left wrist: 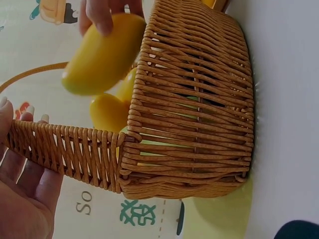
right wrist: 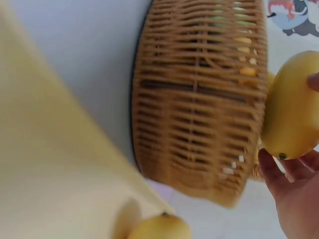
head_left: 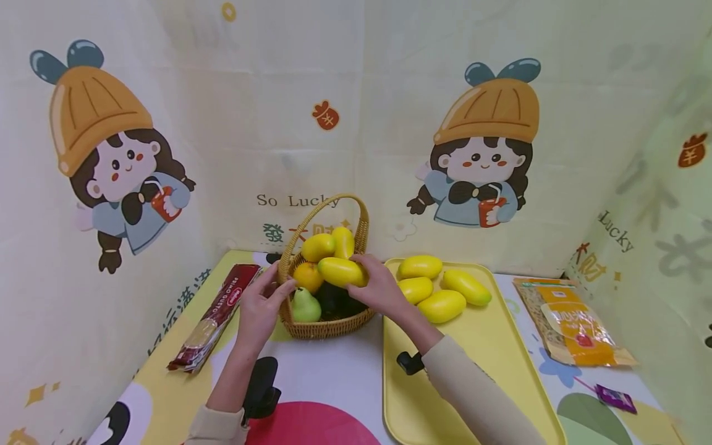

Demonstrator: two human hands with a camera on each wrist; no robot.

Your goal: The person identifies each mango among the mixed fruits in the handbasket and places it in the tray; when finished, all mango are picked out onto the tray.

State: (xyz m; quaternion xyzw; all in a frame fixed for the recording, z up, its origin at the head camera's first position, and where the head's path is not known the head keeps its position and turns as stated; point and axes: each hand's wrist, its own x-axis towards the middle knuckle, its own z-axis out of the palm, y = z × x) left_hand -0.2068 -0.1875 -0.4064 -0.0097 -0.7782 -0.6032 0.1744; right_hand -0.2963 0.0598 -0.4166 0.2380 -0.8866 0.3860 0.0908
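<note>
My right hand (head_left: pixel 385 289) holds a yellow mango (head_left: pixel 338 272) over the front of a wicker basket (head_left: pixel 328 329), thumb and fingers on either side of the fruit. At the basket's left side, my left hand (head_left: pixel 259 309) grips the lower part of the handle (left wrist: pixel 65 149), which passes between thumb and fingers in the left wrist view. Inside the basket are two more mangoes (head_left: pixel 319 247), an orange (head_left: pixel 308 277), a green pear (head_left: pixel 305 306) and dark fruit (head_left: pixel 334 301) partly hidden under the held mango.
Right of the basket lies a yellow tray (head_left: pixel 506 358) with several mangoes (head_left: pixel 442 306) at its far end. A red pasta packet (head_left: pixel 214 315) is on the left. On the right are an orange food bag (head_left: pixel 573 321) and a small purple packet (head_left: pixel 615 398). Printed cloth (head_left: pixel 384 142) hangs behind.
</note>
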